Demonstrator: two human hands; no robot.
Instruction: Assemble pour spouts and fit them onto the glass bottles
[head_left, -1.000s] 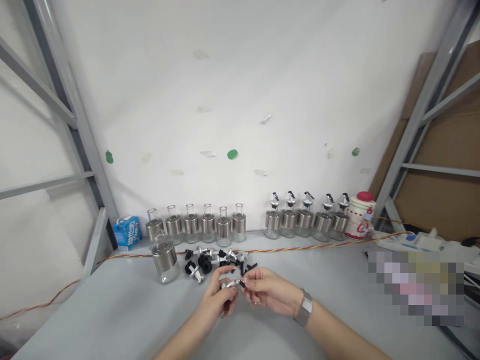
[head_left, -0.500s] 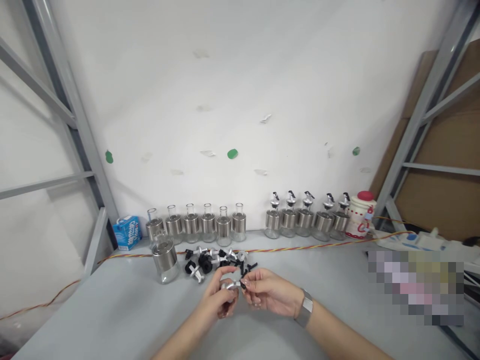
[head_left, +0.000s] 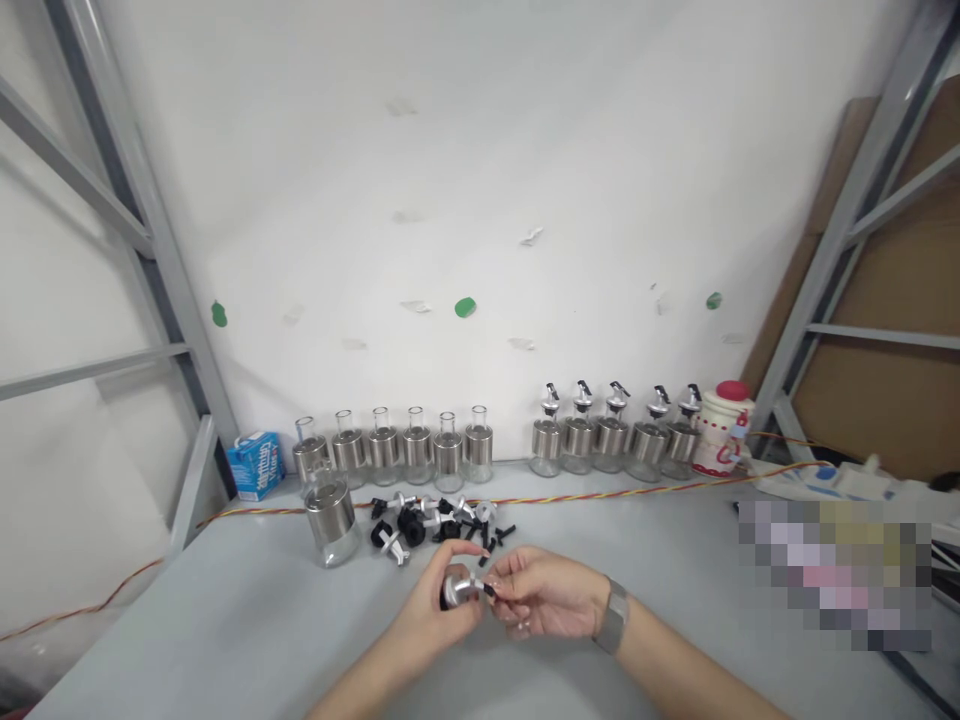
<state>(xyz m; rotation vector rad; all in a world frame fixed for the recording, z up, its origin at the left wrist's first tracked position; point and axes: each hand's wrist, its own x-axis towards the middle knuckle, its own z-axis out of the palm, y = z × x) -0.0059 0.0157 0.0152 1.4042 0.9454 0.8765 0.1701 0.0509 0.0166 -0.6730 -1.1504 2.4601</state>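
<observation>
- Your left hand (head_left: 431,618) is holding a silver spout (head_left: 460,589), and your right hand (head_left: 559,597) is pinching its black tip (head_left: 489,590).
- The spout is up over the gray table (head_left: 652,570), between your two hands.
- Just past your hands lies a pile of spouts (head_left: 411,527).
- One open bottle (head_left: 330,513) stands left of it.
- Farther back, six open bottles (head_left: 448,458) stand left and five bottles with spouts (head_left: 580,438) stand right.

Bright, diffuse light spreads fairly evenly over the white wall (head_left: 465,190); faint shadows lie on the counter (head_left: 255,620); the wide lens splays the posts (head_left: 127,160) outward; a patch (head_left: 832,575) at right is pixelated; the held pourer top (head_left: 460,589) seems slightly blurred.
</observation>
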